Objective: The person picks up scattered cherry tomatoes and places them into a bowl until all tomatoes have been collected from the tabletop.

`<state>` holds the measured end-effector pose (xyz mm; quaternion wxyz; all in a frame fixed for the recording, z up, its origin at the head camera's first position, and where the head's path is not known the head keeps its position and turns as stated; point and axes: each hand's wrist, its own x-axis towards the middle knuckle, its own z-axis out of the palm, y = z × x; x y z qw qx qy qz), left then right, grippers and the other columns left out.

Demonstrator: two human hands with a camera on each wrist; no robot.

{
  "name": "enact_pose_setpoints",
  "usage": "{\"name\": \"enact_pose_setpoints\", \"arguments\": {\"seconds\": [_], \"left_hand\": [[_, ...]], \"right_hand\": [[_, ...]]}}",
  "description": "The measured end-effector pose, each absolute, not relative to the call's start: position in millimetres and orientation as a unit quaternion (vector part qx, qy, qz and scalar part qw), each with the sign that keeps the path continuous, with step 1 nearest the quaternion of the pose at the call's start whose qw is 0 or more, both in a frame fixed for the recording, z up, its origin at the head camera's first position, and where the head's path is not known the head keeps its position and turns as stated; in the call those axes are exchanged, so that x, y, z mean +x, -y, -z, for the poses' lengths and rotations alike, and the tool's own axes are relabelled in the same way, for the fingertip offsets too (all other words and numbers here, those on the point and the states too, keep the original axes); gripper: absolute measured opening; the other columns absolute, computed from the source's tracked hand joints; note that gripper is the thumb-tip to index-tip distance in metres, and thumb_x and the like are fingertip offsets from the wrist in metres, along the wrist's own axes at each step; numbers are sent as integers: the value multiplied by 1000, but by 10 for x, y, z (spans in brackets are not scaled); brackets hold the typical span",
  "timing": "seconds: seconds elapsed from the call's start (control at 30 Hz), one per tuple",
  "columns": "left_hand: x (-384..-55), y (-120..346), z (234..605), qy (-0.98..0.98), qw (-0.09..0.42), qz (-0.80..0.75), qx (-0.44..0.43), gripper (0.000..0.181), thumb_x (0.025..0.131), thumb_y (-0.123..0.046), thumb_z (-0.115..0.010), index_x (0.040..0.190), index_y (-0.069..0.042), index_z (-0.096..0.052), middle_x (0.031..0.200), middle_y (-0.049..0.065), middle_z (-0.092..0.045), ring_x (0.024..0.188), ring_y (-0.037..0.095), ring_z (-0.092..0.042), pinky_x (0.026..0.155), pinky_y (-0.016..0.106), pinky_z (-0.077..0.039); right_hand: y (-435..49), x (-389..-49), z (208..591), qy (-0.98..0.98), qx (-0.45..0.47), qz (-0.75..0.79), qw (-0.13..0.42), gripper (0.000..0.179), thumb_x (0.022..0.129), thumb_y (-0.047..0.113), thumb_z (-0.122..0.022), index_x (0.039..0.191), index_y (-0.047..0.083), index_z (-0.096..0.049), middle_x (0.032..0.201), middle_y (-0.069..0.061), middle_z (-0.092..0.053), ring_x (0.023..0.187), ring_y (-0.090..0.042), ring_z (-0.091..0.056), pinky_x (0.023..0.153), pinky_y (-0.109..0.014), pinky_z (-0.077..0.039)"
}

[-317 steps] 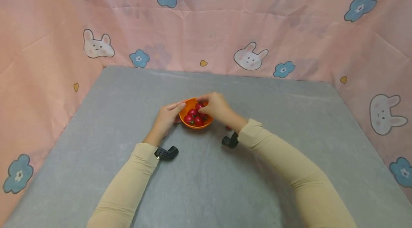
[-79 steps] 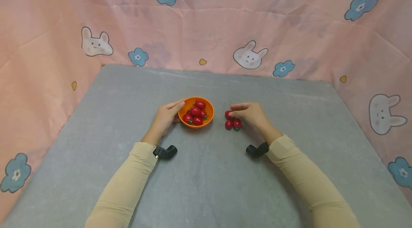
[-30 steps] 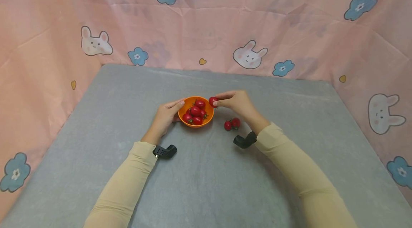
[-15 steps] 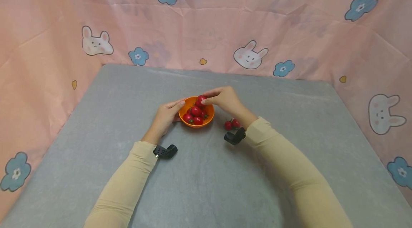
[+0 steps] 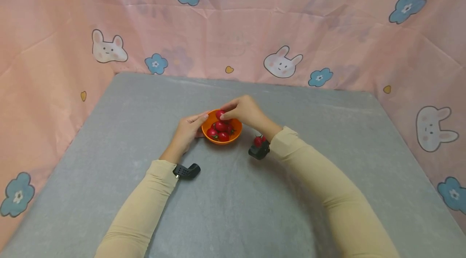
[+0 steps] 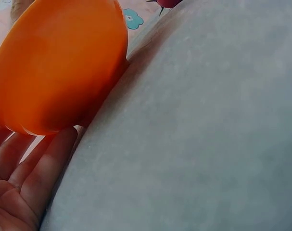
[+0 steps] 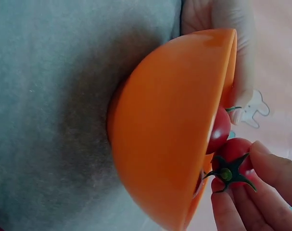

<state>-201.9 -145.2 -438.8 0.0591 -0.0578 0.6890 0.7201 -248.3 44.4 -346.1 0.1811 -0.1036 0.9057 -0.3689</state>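
An orange bowl (image 5: 236, 130) stands on the table with several cherry tomatoes (image 5: 220, 126) inside. My left hand (image 5: 185, 132) holds its left side, thumb over the rim and fingers along the outer wall, seen beneath the bowl (image 6: 64, 62) in the left wrist view. Between thumb and fingertips my right hand (image 5: 245, 111) pinches another cherry tomato (image 7: 232, 161), its green star-shaped stem facing the right wrist camera. That tomato is at the bowl's opening, close by one lying inside. The bowl wall hides most of the contents in the right wrist view.
Loose cherry tomatoes (image 5: 257, 141) lie on the grey table (image 5: 218, 201) right of the bowl, partly covered by the right wrist's black camera mount (image 5: 259, 151). A second mount (image 5: 187, 171) sits on the left wrist. A pink patterned curtain (image 5: 233, 27) hangs around the table's back and sides.
The right hand has picked a cherry tomato from the group on the table and carried it left, over the rim into the bowl's opening. The left hand has stayed at the bowl.
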Motion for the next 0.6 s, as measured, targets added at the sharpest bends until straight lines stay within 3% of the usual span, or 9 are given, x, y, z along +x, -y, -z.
{"name": "enact_pose_setpoints", "arguments": {"seconds": [0.6], "left_hand": [[-2010, 1458, 4387, -683, 55, -727, -52, 42, 101, -28, -58, 136, -3, -60, 142, 14, -58, 93, 0, -64, 68, 19, -60]], "right_hand": [[-301, -2491, 3391, -913, -148, 337, 175, 31, 86, 20, -79, 116, 10, -76, 116, -7, -75, 114, -23, -65, 98, -35, -56]]}}
